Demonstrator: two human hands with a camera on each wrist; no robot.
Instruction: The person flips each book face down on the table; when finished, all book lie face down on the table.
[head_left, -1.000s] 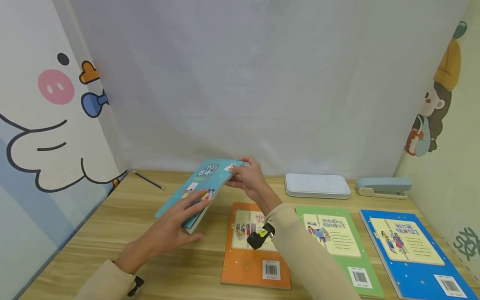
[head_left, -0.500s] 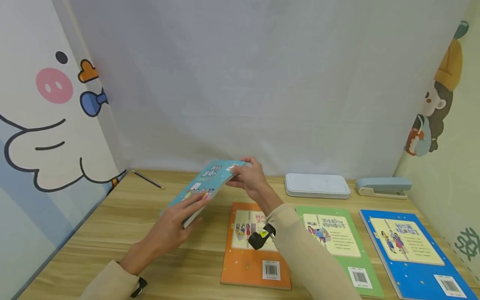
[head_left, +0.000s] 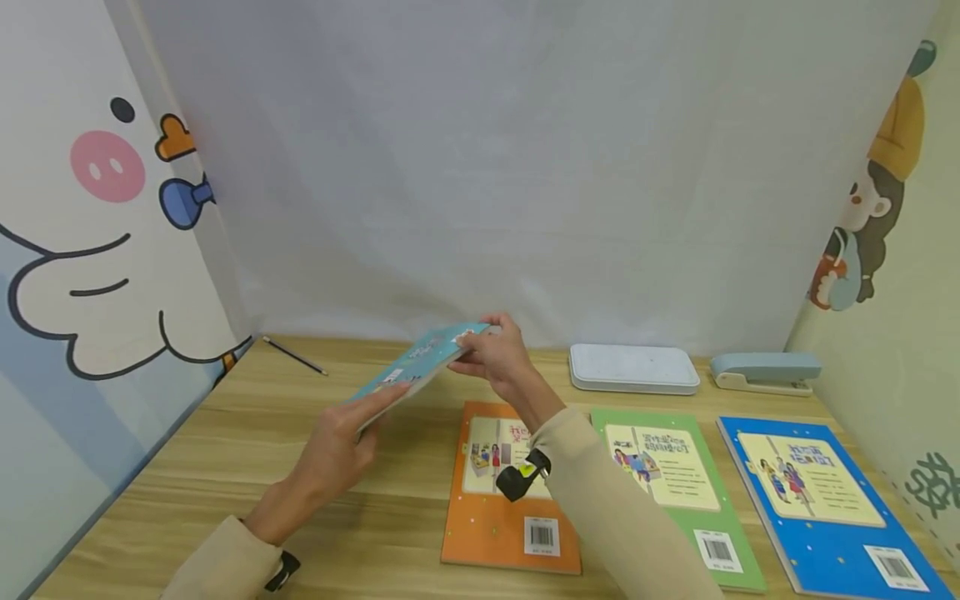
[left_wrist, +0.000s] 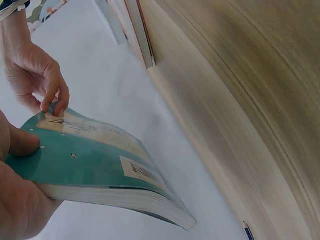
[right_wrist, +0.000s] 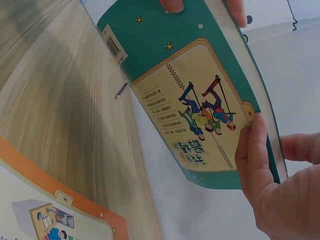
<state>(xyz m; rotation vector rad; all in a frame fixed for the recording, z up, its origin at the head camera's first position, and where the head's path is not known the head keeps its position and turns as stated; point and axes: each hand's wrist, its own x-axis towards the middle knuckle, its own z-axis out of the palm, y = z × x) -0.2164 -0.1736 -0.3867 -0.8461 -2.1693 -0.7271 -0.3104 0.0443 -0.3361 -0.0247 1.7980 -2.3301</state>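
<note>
A teal book [head_left: 420, 360] is held tilted above the table between both hands. My left hand [head_left: 337, 450] grips its near left end, thumb underneath and fingers on top. At the far right end my right hand [head_left: 498, 358] pinches the book, with the thumb on the front cover and the fingers beneath. In the right wrist view the book's back cover [right_wrist: 200, 65] shows a cream panel with drawn children. The left wrist view shows the page edges and a barcode label [left_wrist: 139, 170]. Below the right forearm lies an orange book [head_left: 495, 533], partly hidden by the sleeve.
A green book [head_left: 693, 517] and a blue book [head_left: 817, 542] lie in a row to the right of the orange one. Behind them are a pale pencil case [head_left: 633, 368] and a stapler [head_left: 765, 372]. A pencil [head_left: 295, 356] lies at the back left. A grey curtain hangs behind the table.
The teal book's near end has tipped upward, so its front cover appears flatter. My left hand has shifted slightly, its thumb going under the book. My right hand has stayed nearly still.
</note>
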